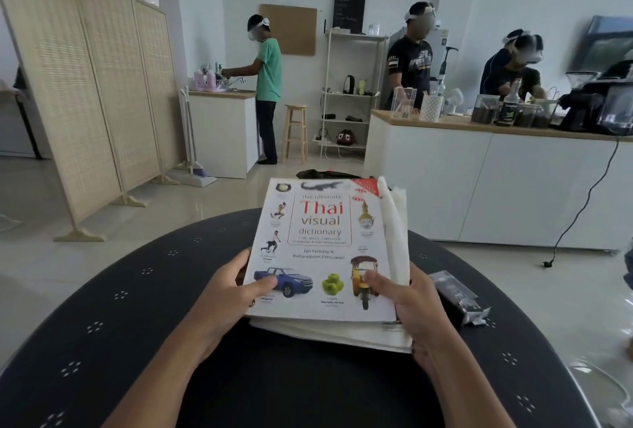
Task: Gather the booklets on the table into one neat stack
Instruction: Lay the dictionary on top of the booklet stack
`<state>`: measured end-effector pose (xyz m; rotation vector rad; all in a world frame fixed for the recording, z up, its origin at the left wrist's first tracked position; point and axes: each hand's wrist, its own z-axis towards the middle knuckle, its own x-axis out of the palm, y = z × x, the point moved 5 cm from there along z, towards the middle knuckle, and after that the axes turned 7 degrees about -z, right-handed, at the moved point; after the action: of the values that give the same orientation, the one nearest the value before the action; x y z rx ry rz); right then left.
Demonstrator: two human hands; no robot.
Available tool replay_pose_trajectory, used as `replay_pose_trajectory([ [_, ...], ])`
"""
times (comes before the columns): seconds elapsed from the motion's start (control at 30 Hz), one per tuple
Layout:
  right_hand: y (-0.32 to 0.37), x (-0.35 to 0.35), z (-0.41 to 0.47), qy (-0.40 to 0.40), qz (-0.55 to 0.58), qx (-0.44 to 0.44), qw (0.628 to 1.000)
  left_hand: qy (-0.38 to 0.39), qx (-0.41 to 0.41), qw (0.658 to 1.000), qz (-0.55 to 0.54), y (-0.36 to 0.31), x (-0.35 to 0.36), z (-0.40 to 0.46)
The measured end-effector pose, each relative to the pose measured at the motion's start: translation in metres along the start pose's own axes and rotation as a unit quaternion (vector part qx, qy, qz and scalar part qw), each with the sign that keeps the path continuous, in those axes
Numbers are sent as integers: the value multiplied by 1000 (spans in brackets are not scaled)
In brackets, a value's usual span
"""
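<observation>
Head view, booklet stack point(322, 249) gripped between left hand point(226, 297), right hand point(414, 311)

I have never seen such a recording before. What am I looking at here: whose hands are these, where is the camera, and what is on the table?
There is no machine. The one picture comes from a camera worn on a person's head, looking forward and down. The left hand and right hand grip a stack of booklets by its sides. On top lies the Thai visual dictionary. The stack is over a round dark table. Beside the right hand lies a small dark packet. Behind are other people at counters.
</observation>
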<state>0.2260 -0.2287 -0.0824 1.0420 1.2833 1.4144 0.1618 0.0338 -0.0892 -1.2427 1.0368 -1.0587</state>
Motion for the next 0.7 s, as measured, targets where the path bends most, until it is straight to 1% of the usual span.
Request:
replay_pose_trajectory([
  [0.07,5,-2,-1,1,29,-39,999,5,8,999,-32,-1,2,1],
  [0.17,11,-2,-1,20,62,-73,995,-13,15,995,-94,-4,8,2],
  [0.43,13,1,-2,67,70,-89,991,-72,129,980,-132,-15,10,-5],
  [0.6,22,5,-4,83,41,-115,989,-92,202,961,-163,-21,4,-8],
  [0.7,24,9,-5,69,5,-132,989,-92,215,957,-170,-23,1,-9],
])
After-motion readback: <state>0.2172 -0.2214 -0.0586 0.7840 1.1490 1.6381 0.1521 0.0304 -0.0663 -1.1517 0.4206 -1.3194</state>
